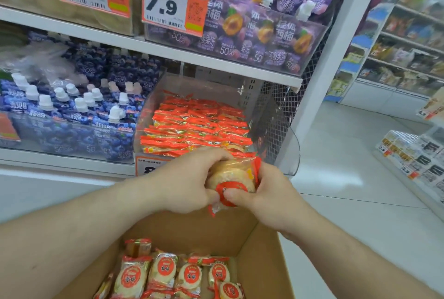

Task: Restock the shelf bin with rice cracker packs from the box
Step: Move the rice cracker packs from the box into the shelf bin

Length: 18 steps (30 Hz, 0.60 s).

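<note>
A small stack of rice cracker packs (pixel 231 177) is held in the air between the open box (pixel 262 260) below and the shelf bin (pixel 283 130) just beyond, close to the bin's front lip. The packs are judged to be light and easily lifted several at a time, yet fragile: the puffed discs inside would probably crack if squeezed hard, and the glossy film is likely to be slippery, so that a loose stack could slide apart. A hold at the two opposite sides of the stack, with gentle pressure on the flat faces and not on the crimped ends, is judged to be the safest. Each pack is seen as a clear wrapper with red crimped ends and a round red label, through which pale, round crackers show. The stack is gripped from the left by the left hand (pixel 189 178), whose fingers are curled over its top, and from the right by the right hand (pixel 269 190), whose thumb is pressed on the red label and whose fingers are wrapped round the far side. More packs are stood in rows in the box, and the bin is already well filled with red-edged packs. Blue spouted pouches (pixel 79 116) are shelved to the left and purple ones (pixel 264 32) above.
</note>
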Tool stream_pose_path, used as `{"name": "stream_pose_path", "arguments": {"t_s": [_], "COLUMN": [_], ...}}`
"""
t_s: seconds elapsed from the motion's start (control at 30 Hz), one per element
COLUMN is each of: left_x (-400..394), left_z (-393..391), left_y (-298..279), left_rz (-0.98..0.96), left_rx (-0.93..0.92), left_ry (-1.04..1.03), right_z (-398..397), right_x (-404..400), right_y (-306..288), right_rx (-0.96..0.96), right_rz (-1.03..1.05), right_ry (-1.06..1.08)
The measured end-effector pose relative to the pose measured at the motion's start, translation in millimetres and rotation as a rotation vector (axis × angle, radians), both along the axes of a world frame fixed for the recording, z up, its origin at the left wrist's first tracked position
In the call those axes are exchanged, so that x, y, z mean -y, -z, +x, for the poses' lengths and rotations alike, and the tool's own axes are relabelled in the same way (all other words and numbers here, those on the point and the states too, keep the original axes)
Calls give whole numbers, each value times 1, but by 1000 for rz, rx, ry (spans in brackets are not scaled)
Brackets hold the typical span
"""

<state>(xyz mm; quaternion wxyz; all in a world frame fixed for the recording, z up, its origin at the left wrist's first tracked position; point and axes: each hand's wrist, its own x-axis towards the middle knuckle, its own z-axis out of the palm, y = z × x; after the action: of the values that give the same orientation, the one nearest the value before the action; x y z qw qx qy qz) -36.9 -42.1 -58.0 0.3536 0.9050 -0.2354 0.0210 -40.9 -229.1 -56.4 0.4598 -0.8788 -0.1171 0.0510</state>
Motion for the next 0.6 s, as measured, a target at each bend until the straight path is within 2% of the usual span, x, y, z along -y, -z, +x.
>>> {"name": "stream_pose_path", "arguments": {"t_s": [0.1, 0.13, 0.2, 0.23, 0.3, 0.37, 0.47, 0.53, 0.6], "left_x": [12, 16, 21, 21, 20, 22, 29, 30, 29], "left_z": [22, 29, 43, 51, 69, 90, 116, 129, 140], "left_y": [-9, -10, -10, -9, -4, -2, -4, -4, 1], "left_rz": [-371, -451, -433, -344, -44, 245, 485, 544, 611], "left_rx": [5, 17, 84, 122, 165, 149, 51, -8, -40], "left_ry": [-108, -141, -208, -235, -275, -313, -328, -312, -302], "right_z": [10, 15, 28, 38, 53, 70, 108, 127, 143], "right_x": [13, 16, 21, 23, 22, 17, 12, 2, -7], "right_y": [-15, -22, -36, -41, -53, -58, -48, -46, -48], "right_rx": [-203, -202, -37, 112, 375, 529, 757, 753, 718], "right_rz": [310, 352, 262, 127, -243, -598, -1109, -1334, -1443], "right_ry": [104, 146, 272, 334, 389, 375, 322, 268, 273]}}
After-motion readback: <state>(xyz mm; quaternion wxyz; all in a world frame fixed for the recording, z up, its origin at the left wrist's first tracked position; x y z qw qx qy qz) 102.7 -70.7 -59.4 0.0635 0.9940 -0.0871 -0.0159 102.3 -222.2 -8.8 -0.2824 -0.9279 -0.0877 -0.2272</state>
